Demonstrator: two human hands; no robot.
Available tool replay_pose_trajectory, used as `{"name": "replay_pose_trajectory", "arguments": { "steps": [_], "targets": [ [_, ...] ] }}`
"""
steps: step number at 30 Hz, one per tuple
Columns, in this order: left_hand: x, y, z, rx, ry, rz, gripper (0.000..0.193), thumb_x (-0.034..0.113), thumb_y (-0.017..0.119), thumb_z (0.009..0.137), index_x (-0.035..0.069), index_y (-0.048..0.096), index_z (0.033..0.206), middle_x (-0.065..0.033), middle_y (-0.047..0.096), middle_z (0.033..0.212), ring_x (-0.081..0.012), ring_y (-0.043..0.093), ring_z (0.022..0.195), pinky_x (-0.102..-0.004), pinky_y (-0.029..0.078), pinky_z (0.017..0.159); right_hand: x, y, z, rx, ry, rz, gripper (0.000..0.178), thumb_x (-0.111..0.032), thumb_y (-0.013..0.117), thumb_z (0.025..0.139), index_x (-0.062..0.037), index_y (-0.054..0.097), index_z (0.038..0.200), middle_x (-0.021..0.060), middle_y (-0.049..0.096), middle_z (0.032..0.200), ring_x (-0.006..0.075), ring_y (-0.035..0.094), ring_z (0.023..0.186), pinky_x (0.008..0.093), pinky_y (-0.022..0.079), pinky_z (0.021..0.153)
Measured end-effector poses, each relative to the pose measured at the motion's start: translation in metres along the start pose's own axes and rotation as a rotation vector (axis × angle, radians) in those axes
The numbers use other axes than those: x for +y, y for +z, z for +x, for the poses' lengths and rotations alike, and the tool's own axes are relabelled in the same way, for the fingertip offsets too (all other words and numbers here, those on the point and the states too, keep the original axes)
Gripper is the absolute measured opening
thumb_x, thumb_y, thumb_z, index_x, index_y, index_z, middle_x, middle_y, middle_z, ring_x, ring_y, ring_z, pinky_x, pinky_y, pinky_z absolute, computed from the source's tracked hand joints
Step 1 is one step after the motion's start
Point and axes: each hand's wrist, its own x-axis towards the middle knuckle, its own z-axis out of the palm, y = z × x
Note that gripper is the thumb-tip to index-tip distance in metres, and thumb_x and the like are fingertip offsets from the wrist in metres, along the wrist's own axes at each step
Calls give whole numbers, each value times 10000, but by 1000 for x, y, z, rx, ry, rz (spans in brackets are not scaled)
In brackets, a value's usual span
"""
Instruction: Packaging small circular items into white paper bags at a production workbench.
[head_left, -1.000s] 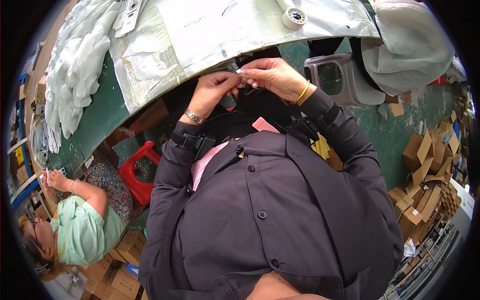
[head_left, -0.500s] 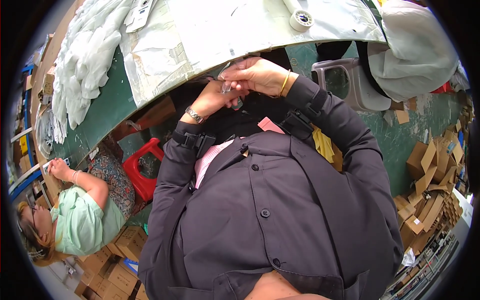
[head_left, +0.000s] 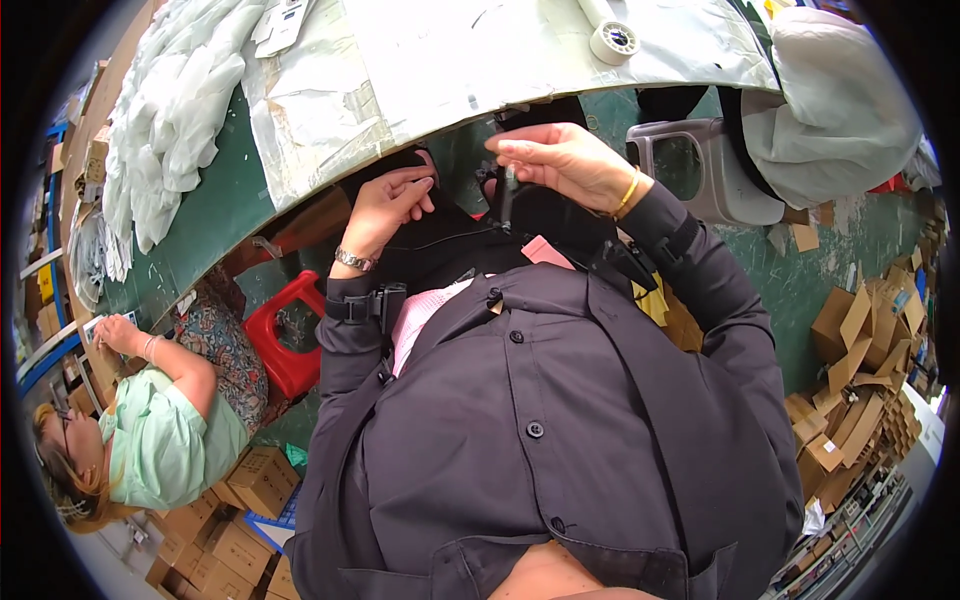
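A strip (head_left: 507, 200) appears to be handled at this moment by the right hand (head_left: 570, 165) alone, its fingers drawn narrow in what looks like a pinch on it. The left hand (head_left: 380, 212) is held apart, thumb and fingers loosely brought together; whether anything small is gripped there cannot be told. For further handling, a light, steady pinch is judged to be called for, with the left hand brought nearer if both are to be used. The strip is seen over the dark lap, just off the near edge of the surface (head_left: 232, 170). It looks slim, greyish and partly see-through; its ends are too blurred to be made out.
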Motion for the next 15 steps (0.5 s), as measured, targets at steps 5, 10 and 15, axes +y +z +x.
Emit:
{"name": "replay_pose_trajectory", "arguments": {
  "steps": [5,10,15],
  "targets": [
    [8,15,0,39,65,-49,492,222,737,1037,-26,620,1446,-6,741,834,-37,606,685,-190,443,607,3,17,25,117,-117,53,320,-176,772,1022,44,745,1253,47,754,1063,83,684,897,213,577,813],
    [26,23,6,-39,139,-117,516,216,691,1069,-71,570,1480,-15,737,905,-47,608,744,-193,449,651,12,2,26,128,-162,-13,287,-162,766,1022,45,760,1220,52,756,1050,85,684,872,225,578,798],
    [13,25,21,-118,57,-100,487,229,701,1062,-47,606,1452,-21,741,943,-54,613,773,-196,457,678,10,-28,-12,213,-117,-244,250,-137,770,1010,49,781,1178,57,768,1028,88,692,850,228,581,785]
  ]
}}
